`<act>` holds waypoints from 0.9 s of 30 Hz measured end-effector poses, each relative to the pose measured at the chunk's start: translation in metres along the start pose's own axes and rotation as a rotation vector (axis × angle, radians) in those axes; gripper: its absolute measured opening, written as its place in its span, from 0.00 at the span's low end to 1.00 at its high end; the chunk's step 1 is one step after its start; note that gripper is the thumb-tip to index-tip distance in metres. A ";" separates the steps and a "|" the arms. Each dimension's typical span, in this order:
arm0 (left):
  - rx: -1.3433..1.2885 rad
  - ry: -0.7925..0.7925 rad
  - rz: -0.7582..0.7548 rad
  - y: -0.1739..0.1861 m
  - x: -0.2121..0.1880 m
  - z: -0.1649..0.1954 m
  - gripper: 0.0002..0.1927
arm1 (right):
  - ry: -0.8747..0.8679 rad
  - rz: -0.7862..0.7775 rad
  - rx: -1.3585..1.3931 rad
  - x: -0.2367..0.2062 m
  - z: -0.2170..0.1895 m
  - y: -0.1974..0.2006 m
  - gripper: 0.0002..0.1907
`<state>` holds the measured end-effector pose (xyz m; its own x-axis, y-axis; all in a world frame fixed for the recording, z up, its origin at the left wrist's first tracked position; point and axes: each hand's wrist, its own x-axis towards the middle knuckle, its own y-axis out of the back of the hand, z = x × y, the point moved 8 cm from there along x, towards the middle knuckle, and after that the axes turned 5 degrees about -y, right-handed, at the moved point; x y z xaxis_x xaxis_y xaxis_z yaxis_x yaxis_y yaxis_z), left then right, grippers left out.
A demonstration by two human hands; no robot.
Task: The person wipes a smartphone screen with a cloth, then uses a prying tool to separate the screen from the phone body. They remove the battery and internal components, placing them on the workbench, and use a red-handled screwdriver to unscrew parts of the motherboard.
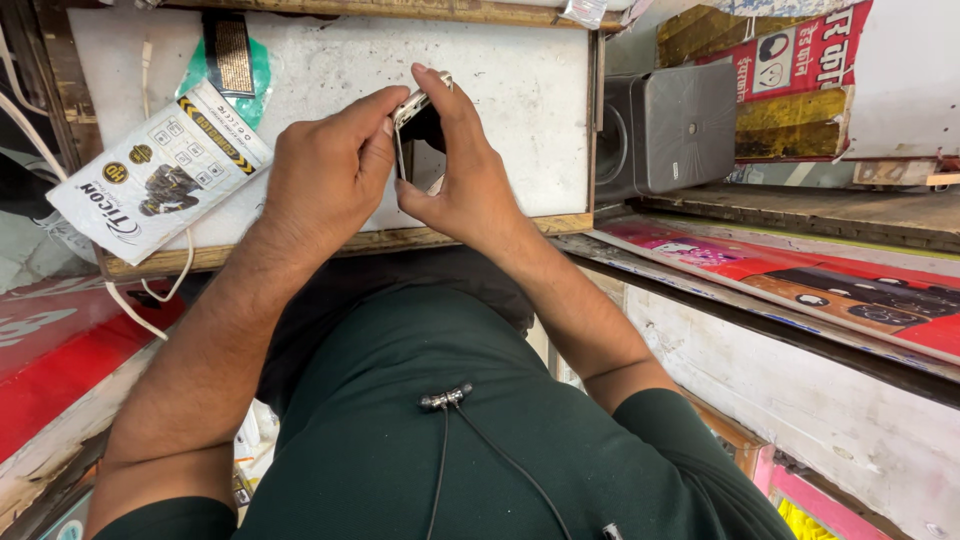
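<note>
— What do the hands hold?
— Left hand (325, 175) and right hand (462, 175) both grip a small phone (415, 115) above the white worktop (520, 90).
— Its face?
— Mostly hidden by fingers.

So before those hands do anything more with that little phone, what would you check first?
1. Both hands on the phone: ok; left hand and right hand pinch it between them.
2. Phone over the white worktop, not past its edge: ok.
3. Phone's edge lifted or closed: cannot tell; fingers hide it.
4. White printed packet clear of the hands: ok, lies to the left.
5. White cable clear of the wrists: ok, hangs off the front edge.
6. Grey speaker box out of the way: ok, off to the right.
</note>
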<state>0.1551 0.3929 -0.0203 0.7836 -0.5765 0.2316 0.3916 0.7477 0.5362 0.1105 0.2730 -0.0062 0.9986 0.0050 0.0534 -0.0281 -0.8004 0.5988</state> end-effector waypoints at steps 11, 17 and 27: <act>0.144 -0.017 -0.067 0.002 0.000 -0.001 0.14 | -0.045 -0.008 -0.051 0.004 0.003 -0.004 0.55; 0.165 -0.012 -0.052 -0.003 0.004 -0.009 0.13 | 0.013 -0.002 -0.071 0.007 -0.004 -0.003 0.54; 0.130 -0.103 0.068 0.006 0.013 -0.012 0.13 | 0.032 -0.029 -0.001 0.003 -0.007 -0.001 0.51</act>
<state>0.1733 0.3940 -0.0240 0.7500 -0.5616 0.3495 0.2686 0.7414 0.6149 0.1132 0.2782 -0.0009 0.9970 0.0471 0.0613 0.0008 -0.7992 0.6010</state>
